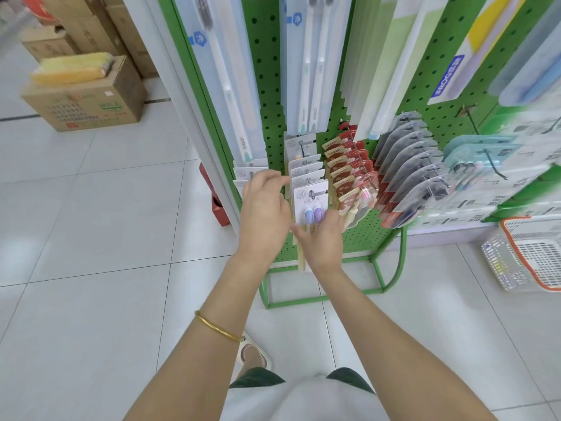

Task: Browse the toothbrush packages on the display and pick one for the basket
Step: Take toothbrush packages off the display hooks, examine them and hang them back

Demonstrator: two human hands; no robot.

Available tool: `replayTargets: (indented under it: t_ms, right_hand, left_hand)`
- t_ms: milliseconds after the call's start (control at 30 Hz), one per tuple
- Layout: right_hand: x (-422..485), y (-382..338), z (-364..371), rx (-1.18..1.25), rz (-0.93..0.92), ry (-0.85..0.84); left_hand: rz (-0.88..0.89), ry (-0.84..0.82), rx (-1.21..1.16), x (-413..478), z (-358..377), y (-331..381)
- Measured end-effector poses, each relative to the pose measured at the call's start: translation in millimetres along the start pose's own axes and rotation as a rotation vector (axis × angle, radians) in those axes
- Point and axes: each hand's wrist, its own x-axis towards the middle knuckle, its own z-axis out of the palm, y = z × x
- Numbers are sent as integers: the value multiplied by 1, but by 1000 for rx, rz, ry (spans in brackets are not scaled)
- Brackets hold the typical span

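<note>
Browsing is under way; nothing has been chosen for the basket yet.

The front toothbrush package [310, 205], a white card with two purple brush heads, is seen hanging on its hook on the green pegboard display [267, 86], at the head of a row of like cards. The left hand [264, 205] is raised beside that row with fingers loosely curled, thumb and forefinger drawn towards the cards' edges, though contact cannot be told. The right hand [323, 238] is held under the front package, fingers spread against its lower end; a firm pinch is not shown. Judged from this, unhooking and dropping into the white basket with an orange rim [528, 256], set well apart on the floor to the right, is left. A shop floor of pale tiles [91, 238] is shown, with cardboard boxes [88, 95] stacked at the far left.
</note>
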Motion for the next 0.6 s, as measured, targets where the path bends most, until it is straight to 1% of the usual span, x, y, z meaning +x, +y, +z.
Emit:
replayTargets:
  t_ms: [100, 167, 233, 433, 600]
  right_hand:
    - [7, -2, 5, 10, -8, 15]
    - [11, -4, 8, 4, -12, 19]
    - [15, -5, 10, -3, -7, 9]
    - [19, -5, 12, -8, 17, -25]
    - [16, -2, 6, -67, -10, -20]
  left_hand:
    - [44, 5, 124, 4, 1, 3]
    - [83, -21, 185, 8, 1, 5]
    - [132, -73, 260, 15, 2, 5]
    - [199, -227, 457, 43, 7, 6]
    - [214, -328, 577, 66, 9, 10]
